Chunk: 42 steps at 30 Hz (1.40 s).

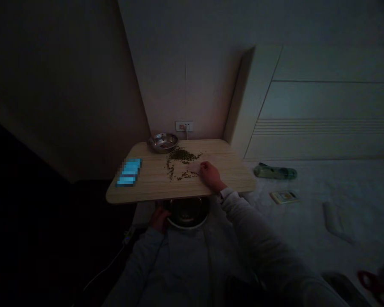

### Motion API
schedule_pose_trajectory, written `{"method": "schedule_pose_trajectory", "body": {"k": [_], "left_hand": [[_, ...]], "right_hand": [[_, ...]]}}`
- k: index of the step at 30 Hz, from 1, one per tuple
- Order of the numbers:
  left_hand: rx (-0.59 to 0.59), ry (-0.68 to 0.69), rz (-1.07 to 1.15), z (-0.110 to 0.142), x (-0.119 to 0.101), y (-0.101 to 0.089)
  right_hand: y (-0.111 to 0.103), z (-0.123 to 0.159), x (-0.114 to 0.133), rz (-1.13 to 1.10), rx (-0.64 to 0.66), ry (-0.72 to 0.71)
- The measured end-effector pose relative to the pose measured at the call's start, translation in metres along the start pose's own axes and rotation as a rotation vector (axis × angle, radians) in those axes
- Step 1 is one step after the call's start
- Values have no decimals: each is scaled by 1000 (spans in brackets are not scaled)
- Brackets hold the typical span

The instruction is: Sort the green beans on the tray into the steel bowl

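Note:
Small dark green grains (pixel 181 154) lie scattered on a light wooden tabletop (pixel 153 179), thickest near the back. My right hand (pixel 212 175) is over the table's right part, its fingers curled and pressed together beside the loose grains. Something pale shows faintly at the fingertips, too dim to name. Below the table's front edge, my left hand (pixel 159 218) grips the left rim of a dark bowl with a light edge (pixel 188 227), which sits at my lap, partly under the table. A shiny metal bowl (pixel 163 143) stands at the table's back left.
A lit phone, blurred, (pixel 129 172) lies at the table's left edge. On the white bed to the right are a green bottle (pixel 275 172), another phone (pixel 284 197) and a red-handled object (pixel 374 285). A wall socket (pixel 184 126) sits behind the table. The room is dark.

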<state>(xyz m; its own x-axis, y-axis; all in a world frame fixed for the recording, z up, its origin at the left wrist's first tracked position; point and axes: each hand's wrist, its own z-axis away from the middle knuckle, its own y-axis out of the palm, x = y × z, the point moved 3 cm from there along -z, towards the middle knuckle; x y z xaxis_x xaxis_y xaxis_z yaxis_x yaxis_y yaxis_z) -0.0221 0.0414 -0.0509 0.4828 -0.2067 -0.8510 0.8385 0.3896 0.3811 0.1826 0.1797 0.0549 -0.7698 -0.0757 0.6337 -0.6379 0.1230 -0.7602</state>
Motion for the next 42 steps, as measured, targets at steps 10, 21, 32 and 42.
{"method": "schedule_pose_trajectory", "body": {"k": [10, 21, 32, 42], "left_hand": [[8, -7, 2, -1, -1, 0], [9, -11, 13, -2, 1, -2], [5, -8, 11, -2, 0, 0], [-12, 11, 8, 4, -2, 3]], "right_hand": [[6, 2, 6, -170, 65, -152], [8, 5, 5, -252, 100, -213], [5, 17, 10, -209, 79, -183], [5, 25, 11, -250, 68, -124]]}}
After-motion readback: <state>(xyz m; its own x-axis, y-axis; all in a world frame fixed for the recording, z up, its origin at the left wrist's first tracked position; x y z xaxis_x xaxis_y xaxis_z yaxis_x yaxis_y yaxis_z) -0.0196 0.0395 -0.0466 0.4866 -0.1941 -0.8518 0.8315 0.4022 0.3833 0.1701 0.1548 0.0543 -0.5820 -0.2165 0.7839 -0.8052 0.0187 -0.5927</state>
